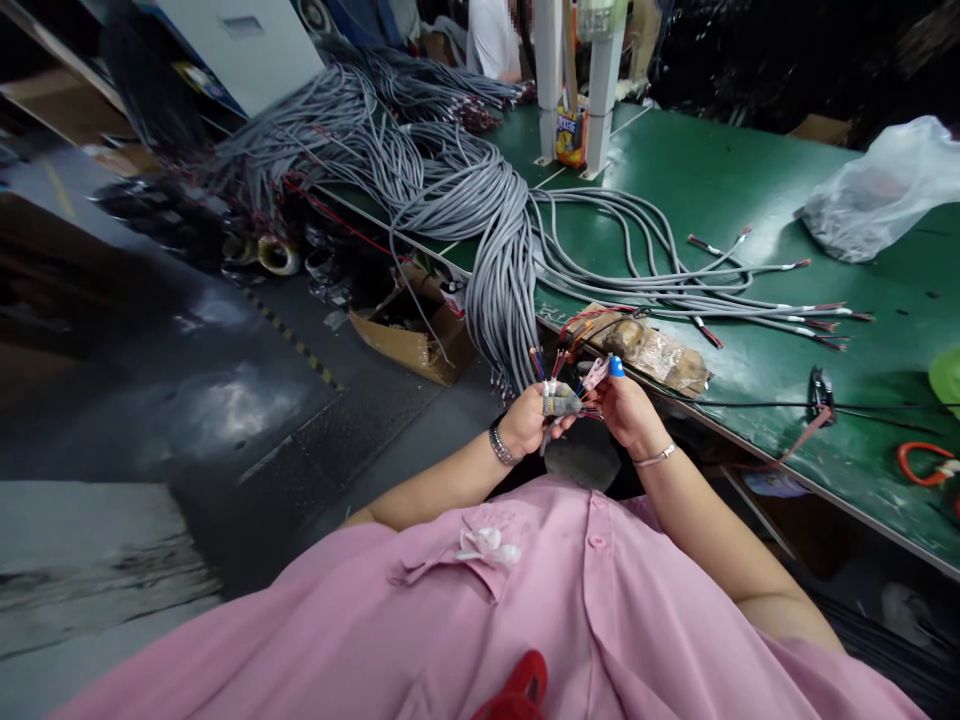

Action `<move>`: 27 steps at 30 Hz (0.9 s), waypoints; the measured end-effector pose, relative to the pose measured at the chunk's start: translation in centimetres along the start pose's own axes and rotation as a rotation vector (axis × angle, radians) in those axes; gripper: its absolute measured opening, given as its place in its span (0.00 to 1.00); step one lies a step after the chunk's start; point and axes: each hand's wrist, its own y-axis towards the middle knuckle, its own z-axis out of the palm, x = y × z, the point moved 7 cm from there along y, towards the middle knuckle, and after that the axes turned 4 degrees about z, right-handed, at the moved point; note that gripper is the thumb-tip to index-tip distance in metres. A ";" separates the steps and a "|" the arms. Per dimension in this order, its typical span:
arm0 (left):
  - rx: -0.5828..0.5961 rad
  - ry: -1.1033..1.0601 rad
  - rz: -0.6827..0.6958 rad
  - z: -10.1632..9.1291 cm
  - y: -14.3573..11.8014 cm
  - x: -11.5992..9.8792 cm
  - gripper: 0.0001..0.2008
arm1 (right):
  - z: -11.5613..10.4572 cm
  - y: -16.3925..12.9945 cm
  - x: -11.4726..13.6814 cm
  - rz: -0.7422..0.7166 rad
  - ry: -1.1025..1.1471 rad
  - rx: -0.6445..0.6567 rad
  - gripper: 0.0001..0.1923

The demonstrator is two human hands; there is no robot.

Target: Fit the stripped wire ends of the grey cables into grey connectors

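Observation:
In front of my pink shirt, my left hand (531, 418) is closed around several grey cable ends with coloured wires (559, 362) fanning out of them. Its thumb wears a grey cover. Close by on the right, my right hand (628, 410) has its fingers pinched, with a blue cover on one fingertip. A small pale pink piece (596, 373) shows at those fingers; whether it is a label or a tool I cannot tell. The thick bundle of grey cables (504, 280) hangs over the bench edge just beyond my left hand.
On the green bench (720, 170) are loose cable ends (817, 312), a taped wooden block (660, 355), a plastic bag (874, 195) and orange-handled pliers (922, 465). White posts (550, 80) rise from it. A cardboard box (412, 335) is below its edge. A person (491, 40) is behind.

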 end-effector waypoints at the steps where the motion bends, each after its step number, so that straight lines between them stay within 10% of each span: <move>1: 0.001 -0.006 -0.003 -0.1 0.2 0.2 0.14 | 0.1 0.1 -0.1 -0.003 0.022 -0.003 0.23; 11: 0.065 0.029 -0.071 0.2 0.8 1.4 0.14 | 0.3 0.0 0.1 -0.066 0.172 -0.184 0.19; 27: -0.101 -0.013 -0.010 0.1 -2.4 1.6 0.13 | 0.1 -1.2 -0.8 0.043 0.176 -0.024 0.21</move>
